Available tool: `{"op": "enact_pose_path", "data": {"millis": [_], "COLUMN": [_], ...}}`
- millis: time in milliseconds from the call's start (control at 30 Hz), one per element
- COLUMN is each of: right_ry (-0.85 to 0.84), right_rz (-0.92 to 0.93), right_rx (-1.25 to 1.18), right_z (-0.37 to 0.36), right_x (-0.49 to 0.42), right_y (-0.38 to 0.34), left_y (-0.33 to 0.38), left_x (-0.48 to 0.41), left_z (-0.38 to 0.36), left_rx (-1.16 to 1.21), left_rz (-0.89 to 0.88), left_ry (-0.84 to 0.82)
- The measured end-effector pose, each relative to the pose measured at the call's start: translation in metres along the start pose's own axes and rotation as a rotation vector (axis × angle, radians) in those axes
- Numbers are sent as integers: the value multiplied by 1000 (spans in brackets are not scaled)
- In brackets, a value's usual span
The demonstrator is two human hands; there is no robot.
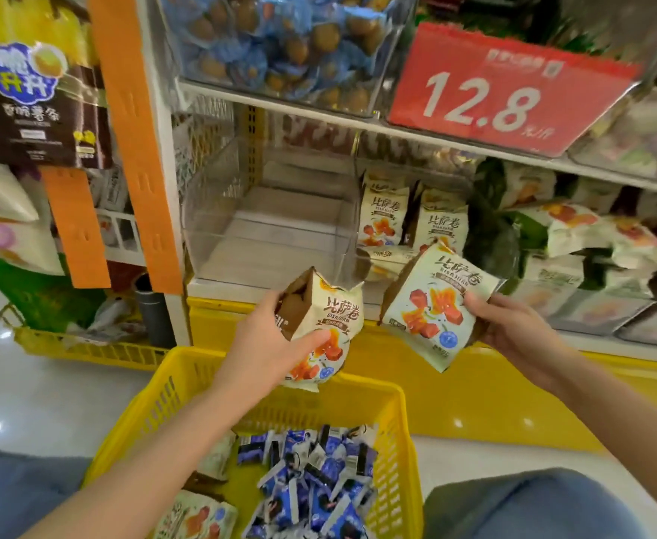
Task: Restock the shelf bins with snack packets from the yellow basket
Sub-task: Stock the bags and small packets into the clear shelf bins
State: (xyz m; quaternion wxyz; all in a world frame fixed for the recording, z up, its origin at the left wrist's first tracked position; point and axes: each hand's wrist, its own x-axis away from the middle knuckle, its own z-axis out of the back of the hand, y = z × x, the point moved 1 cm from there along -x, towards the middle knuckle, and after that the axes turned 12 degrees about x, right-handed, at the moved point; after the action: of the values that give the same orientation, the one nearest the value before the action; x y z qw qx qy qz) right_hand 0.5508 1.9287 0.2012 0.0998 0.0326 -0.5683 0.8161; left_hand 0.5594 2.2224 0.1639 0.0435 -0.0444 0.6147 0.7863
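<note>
Two cream snack packets are in our hands, held above the far rim of the yellow basket (pixel 155 398). Our left hand (pixel 268 340) grips the left packet (pixel 334 317), fingers (pixel 271 300) curled round its brown side and thumb across the front. Our right hand (pixel 513 328) pinches the tilted right packet (pixel 428 305) by its edge. Both hang just before the clear bin (pixel 280 235); matching packets (pixel 383 215) stand to its right. Blue packets (pixel 319 472) lie in the basket.

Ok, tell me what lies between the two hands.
In the head view, only the two packets: the left packet gripped by the left hand, the right packet by the right hand, a gap between them.
</note>
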Motion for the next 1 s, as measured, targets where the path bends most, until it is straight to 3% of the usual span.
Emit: {"op": "enact_pose_path", "data": {"millis": [167,300,567,700,767,867,933,1000], "right_ry": [325,511,449,219,117,262,368,341], "right_rz": [177,245,222,44,-57,20,142,213], "right_rx": [20,244,416,681,697,729,954,1292], "right_z": [56,64,45,47,50,50,47,41], "right_x": [-23,-57,-118,-133,-137,-142,-147,-153], "right_y": [-38,-50,-53,-38,-33,-42,-53,-57], "left_y": [19,20,18,16,16,17,17,18], "left_x": [-22,-37,-57,-66,-70,-73,-74,-74], "left_z": [-16,-26,-34,-33,-33,-33,-33,-33], "left_rx": [-24,84,114,192,220,244,261,267], "left_rz": [-36,16,43,73,84,95,99,100], "left_ry": [-35,-41,-60,-55,-63,-78,-84,-93]}}
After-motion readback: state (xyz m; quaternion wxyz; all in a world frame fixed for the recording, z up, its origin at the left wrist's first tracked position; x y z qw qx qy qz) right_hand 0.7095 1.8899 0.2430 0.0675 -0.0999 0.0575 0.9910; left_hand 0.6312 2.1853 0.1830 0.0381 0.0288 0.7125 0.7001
